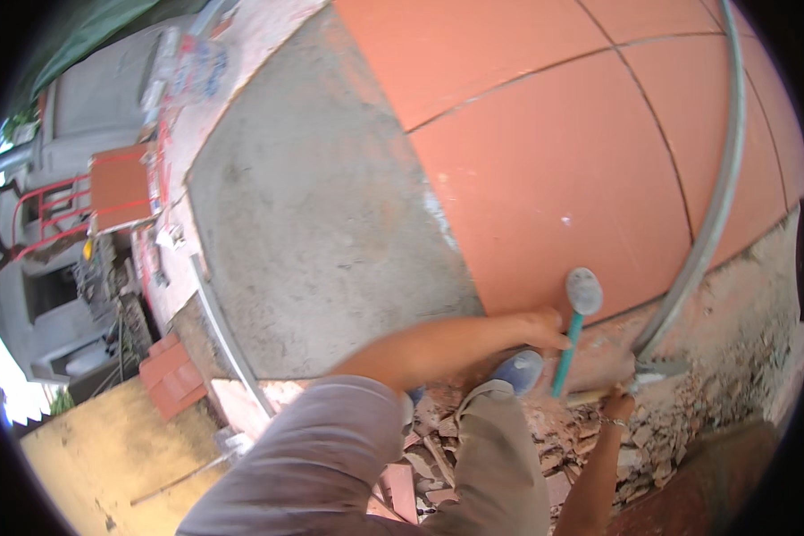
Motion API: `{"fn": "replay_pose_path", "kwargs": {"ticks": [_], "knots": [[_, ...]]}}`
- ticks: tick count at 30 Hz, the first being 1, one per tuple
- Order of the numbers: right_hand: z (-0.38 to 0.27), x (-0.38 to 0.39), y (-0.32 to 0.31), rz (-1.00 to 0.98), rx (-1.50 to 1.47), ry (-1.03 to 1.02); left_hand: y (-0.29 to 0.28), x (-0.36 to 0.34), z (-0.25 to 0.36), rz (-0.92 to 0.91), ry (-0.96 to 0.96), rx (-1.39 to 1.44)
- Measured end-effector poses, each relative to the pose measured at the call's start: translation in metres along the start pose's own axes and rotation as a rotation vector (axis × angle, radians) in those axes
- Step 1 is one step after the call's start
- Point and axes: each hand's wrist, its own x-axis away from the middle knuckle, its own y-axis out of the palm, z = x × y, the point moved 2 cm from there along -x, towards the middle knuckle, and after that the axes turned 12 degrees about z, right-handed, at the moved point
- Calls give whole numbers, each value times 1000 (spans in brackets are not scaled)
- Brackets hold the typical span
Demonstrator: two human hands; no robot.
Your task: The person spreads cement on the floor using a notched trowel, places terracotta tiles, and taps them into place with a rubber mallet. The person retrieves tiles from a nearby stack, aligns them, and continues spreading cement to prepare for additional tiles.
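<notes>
A mallet (584, 293) with a pale grey head and a green handle is over the near edge of the terracotta tiles (527, 179). My left hand (543, 330) reaches across from the left, its fingers closed at the green handle. Lower and to the right, my right hand (618, 406), with a bracelet at the wrist, is closed at the wooden handle of what looks like a trowel (665, 367). Its grey blade lies by the rubble and is partly blurred. My shoe (519, 372) stands just below the tile edge, between the two arms.
Smooth grey mortar (313, 205) borders the tiles on the left. A long metal bar (724, 196) crosses the tiles at right; another bar (228, 339) edges the mortar. Broken rubble (652, 438) covers the ground near my feet. Stacked tiles (171, 377) and a red-framed cart (58, 210) stand left.
</notes>
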Motion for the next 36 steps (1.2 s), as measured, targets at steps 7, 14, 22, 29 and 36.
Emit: {"fn": "replay_pose_path", "kwargs": {"ticks": [7,14,22,29,36], "knots": [[-23,10,-3,26,95,58,57,0,40,485,-477,649],[-52,54,-13,72,424,116,-40,136,5,528,-303,653],[-19,232,-143,-151,651,-96,-72,497,-147,389,-832,84],[-41,388,-284,-212,989,-251,28,826,-150,245,-1240,86],[-97,515,-378,-142,915,-201,100,965,-31,363,-1217,429]]}}
